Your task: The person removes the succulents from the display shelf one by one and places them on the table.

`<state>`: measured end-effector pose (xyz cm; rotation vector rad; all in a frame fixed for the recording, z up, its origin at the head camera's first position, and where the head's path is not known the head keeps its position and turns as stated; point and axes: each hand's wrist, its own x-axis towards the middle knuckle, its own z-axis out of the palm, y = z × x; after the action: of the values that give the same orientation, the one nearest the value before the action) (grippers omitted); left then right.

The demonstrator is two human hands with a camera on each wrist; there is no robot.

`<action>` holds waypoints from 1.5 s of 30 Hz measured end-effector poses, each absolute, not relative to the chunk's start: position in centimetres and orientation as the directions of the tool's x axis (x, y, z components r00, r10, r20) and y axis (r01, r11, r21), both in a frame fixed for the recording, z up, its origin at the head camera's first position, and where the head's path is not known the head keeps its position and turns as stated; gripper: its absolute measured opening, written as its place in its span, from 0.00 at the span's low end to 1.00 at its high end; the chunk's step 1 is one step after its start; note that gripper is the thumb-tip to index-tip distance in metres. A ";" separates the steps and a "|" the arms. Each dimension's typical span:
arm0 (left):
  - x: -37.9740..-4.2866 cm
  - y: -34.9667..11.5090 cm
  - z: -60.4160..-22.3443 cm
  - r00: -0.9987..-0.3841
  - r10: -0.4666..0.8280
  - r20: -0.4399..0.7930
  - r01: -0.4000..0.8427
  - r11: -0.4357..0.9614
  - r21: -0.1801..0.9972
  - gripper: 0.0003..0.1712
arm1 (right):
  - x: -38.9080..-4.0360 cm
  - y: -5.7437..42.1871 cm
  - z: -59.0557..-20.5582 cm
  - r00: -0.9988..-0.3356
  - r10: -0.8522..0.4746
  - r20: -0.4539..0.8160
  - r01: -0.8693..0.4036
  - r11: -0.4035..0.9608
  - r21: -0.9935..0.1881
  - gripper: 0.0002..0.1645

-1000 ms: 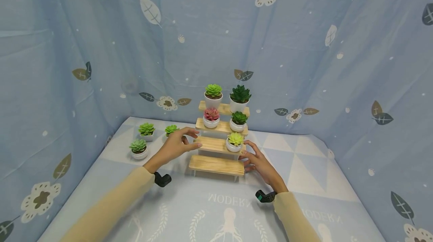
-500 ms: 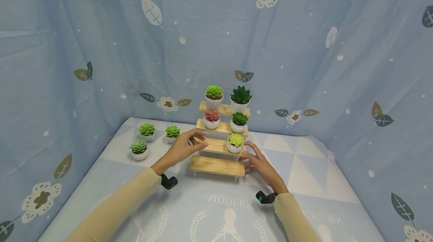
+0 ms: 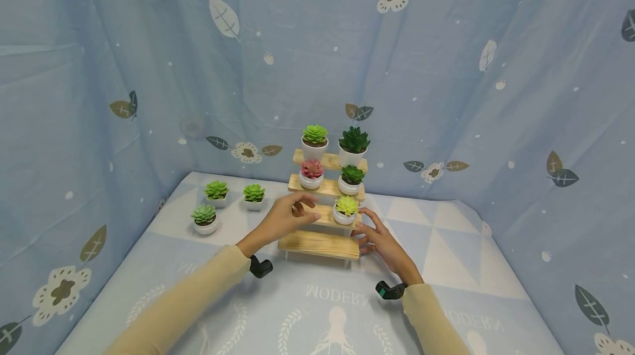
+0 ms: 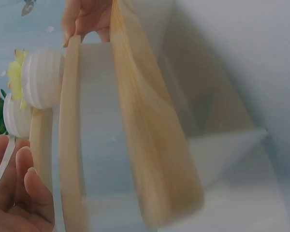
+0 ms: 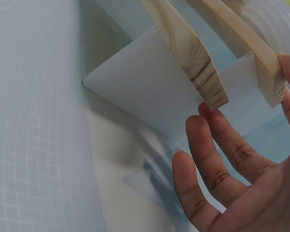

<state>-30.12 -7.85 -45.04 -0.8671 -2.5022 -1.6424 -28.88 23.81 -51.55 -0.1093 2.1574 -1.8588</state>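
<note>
Your left hand (image 3: pixel 288 215), fingers parted, holds nothing over the wooden stand (image 3: pixel 317 244), left of the yellow succulent (image 3: pixel 345 208). Your right hand (image 3: pixel 387 246), fingers loosely bent, touches the stand's end, probably steadying it.

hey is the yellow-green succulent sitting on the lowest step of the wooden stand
No, the yellow-green succulent sits on the second step from the bottom, near the right hand.

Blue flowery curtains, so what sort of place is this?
Probably a small indoor booth curtained off for tabletop work: patterned blue curtains hang behind and on both sides of a cloth-covered table, which bears a tiered wooden stand.
</note>
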 end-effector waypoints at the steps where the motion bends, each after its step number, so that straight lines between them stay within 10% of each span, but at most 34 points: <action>1: -30.2 -7.6 -45.1 -0.841 0.438 0.319 0.466 0.284 0.838 0.23 | -28.8 23.8 -51.5 -0.955 -0.244 -0.166 0.129 0.163 -0.978 0.35; 45: -30.8 -1.4 -45.6 -0.873 0.413 0.259 0.428 0.394 0.814 0.36 | -28.8 24.0 -51.6 -0.953 -0.254 -0.163 0.123 0.163 -0.979 0.34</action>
<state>-30.81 -1.35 -45.57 -0.7875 -2.6099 -1.5312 -28.81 24.03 -51.65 -0.1255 2.1551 -1.8580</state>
